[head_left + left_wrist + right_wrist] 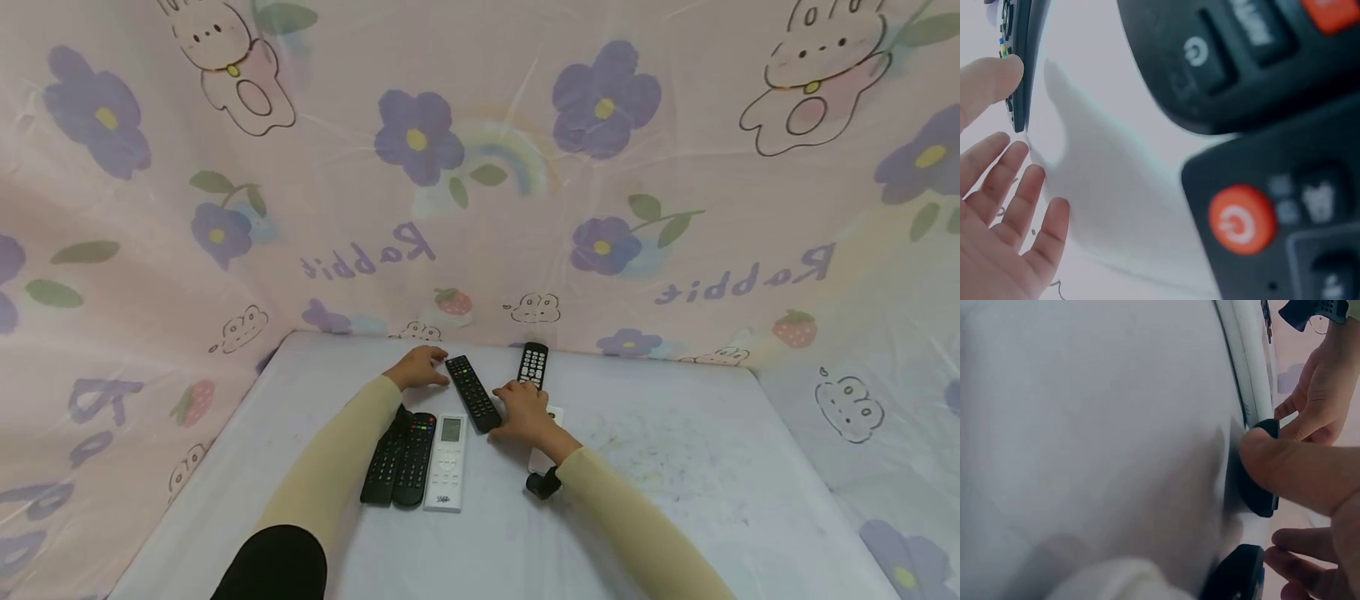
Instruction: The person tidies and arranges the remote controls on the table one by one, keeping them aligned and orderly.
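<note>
Currently, both arms (pixel 630 512) extend toward the table (pixel 720 450)'s far edge. Left hand (pixel 418 368), released, flanks the slanted black remote (pixel 472 394); right hand (pixel 527 414), unclenched, touches its near end by thumb.

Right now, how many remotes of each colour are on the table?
Black remotes: 4
White remotes: 2, one partly hidden by the right hand
Total: 6
</note>
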Demonstrator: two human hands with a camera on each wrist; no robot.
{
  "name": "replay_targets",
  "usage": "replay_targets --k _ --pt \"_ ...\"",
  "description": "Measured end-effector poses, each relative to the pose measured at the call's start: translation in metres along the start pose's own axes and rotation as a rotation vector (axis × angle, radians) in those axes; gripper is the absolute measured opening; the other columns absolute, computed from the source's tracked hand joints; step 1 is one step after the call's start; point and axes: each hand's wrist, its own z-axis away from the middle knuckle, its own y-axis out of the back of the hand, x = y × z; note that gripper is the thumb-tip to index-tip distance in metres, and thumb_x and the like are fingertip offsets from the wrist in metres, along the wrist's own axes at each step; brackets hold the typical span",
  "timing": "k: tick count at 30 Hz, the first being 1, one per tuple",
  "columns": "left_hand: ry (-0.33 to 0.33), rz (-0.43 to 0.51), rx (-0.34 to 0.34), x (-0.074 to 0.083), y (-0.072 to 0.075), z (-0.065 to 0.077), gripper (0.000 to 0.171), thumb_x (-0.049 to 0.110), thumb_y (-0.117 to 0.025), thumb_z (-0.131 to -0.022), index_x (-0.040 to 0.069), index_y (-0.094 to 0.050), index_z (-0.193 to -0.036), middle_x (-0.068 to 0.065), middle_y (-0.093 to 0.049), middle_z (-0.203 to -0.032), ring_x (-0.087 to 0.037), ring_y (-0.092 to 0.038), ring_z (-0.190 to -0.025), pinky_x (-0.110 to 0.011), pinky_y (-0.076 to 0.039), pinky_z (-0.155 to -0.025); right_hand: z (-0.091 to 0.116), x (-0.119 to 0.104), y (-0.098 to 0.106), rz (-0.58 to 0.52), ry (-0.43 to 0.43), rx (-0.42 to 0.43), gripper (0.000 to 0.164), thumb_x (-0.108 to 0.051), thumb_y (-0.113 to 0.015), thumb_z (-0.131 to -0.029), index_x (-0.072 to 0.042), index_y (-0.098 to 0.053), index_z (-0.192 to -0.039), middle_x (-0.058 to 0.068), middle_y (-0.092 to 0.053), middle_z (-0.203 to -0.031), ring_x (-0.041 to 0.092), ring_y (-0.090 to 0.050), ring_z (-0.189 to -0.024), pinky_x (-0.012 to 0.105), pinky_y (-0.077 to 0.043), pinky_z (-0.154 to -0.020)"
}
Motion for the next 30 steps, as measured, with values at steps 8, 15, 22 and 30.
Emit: replay_targets --k 8,15,22,30 --pt "0.010 -0.015 -0.025 0.002 0.000 -0.003 0.060 0.024 -0.071 -0.071 0.011 -0.048 -0.124 -0.005 -0.050 -0.124 -0.023 -0.046 -0.113 -0.038 -0.036 -0.096 -0.001 -0.001 -0.003 0.010 -0.012 -0.028 0.070 -0.046 -0.078 -0.054 -0.015 -0.058 -0.114 0.004 -0.052 -0.113 0.026 -0.038 -0.104 0.048 -0.029 -0.081" --pt "-0.006 -0.008 -0.023 -0.002 -0.004 -0.010 0.058 0.022 -0.073 -0.069 0.013 -0.050 -0.122 -0.005 -0.052 -0.118 -0.022 -0.048 -0.108 -0.037 -0.039 -0.092 -0.002 0.000 -0.007 0.035 -0.022 -0.059 0.069 -0.047 -0.077 -0.054 -0.017 -0.058 -0.113 0.002 -0.057 -0.104 0.023 -0.039 -0.096 0.045 -0.029 -0.079" --pt "0.025 0.012 -0.013 -0.007 -0.009 -0.015 0.056 0.023 -0.073 -0.068 0.015 -0.052 -0.119 -0.004 -0.053 -0.118 -0.022 -0.048 -0.110 -0.037 -0.037 -0.094 -0.004 -0.001 -0.008 0.025 -0.032 -0.079 0.066 -0.047 -0.076 -0.056 -0.016 -0.059 -0.112 0.002 -0.058 -0.104 0.022 -0.040 -0.095 0.045 -0.027 -0.078" --pt "0.081 0.074 0.005 -0.007 -0.010 -0.018 0.052 0.020 -0.073 -0.067 0.016 -0.055 -0.115 -0.004 -0.055 -0.116 -0.023 -0.048 -0.110 -0.041 -0.035 -0.096 -0.004 -0.003 -0.008 -0.001 -0.037 -0.073 0.060 -0.041 -0.076 -0.059 -0.015 -0.060 -0.110 0.000 -0.061 -0.098 0.021 -0.042 -0.093 0.045 -0.026 -0.080"
